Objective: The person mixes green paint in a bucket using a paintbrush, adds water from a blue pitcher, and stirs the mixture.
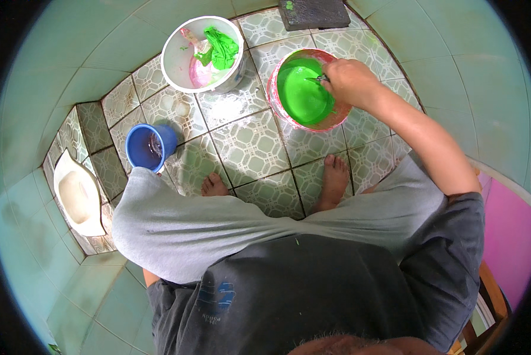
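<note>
My right hand is over the right rim of a red-stained bucket. Its fingers are closed around a small dark-handled tool, whose kind I cannot make out. Bright green liquid, like paint, lies in the bucket beneath the tool, with smears along the inner wall. To the left of it stands a white bucket, stained pink inside, with a crumpled green cloth in it. My left hand is out of view; only a bit of that arm shows beside my grey trousers.
A blue bucket with a little clear liquid stands near my left knee. Beyond it a pale squat toilet is set in a raised tiled step. A dark slab lies at the far wall. Patterned tiles cover the floor around my bare feet.
</note>
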Demonstrator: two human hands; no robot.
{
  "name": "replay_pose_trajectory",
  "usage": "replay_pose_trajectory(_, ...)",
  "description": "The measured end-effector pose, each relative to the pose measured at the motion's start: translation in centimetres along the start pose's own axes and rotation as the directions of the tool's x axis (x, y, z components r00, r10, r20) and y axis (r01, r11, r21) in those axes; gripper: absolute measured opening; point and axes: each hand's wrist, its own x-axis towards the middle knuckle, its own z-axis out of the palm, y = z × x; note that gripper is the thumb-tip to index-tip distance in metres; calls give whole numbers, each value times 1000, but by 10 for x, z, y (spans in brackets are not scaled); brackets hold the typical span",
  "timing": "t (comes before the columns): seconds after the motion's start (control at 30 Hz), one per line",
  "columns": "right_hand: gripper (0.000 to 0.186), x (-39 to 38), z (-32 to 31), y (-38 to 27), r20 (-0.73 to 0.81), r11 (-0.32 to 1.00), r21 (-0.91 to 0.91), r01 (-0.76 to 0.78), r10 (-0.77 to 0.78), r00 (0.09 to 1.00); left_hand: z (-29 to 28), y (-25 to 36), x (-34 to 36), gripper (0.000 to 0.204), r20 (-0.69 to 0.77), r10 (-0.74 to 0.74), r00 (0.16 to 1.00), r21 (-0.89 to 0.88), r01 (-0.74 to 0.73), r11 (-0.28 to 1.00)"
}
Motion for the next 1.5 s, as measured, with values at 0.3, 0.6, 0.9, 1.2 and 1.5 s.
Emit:
replay_pose_trajectory(0.3, 28, -5, 3, -8, 41, 992, 116, -42, 37, 998, 5, 5, -6, 48, -37, 96, 995, 50, -94, 994)
replay_pose_trajectory(0.6, 32, 11, -6, -10, 120, 971, 207, -120, 97, 988, 1, -13, -11, 40, -28, 257, 966, 390, -226, 892)
replay_pose_trajectory(0.9, 35, -12, -80, 17, 15, 949, 295, -115, 115, 993, -371, 34, 151, 40, 7, 247, 969, -484, -213, 849)
replay_pose_trajectory(1.2, 31, -35, -124, 15, 22, 892, 428, -144, 149, 989, -382, 224, 156, 39, 268, 676, 686, -408, -555, 725)
replay_pose_trajectory(1.5, 38, -32, -97, 10, -54, 952, 301, -61, 80, 995, -267, 323, 188, 40, 580, 484, 655, -296, -385, 874)
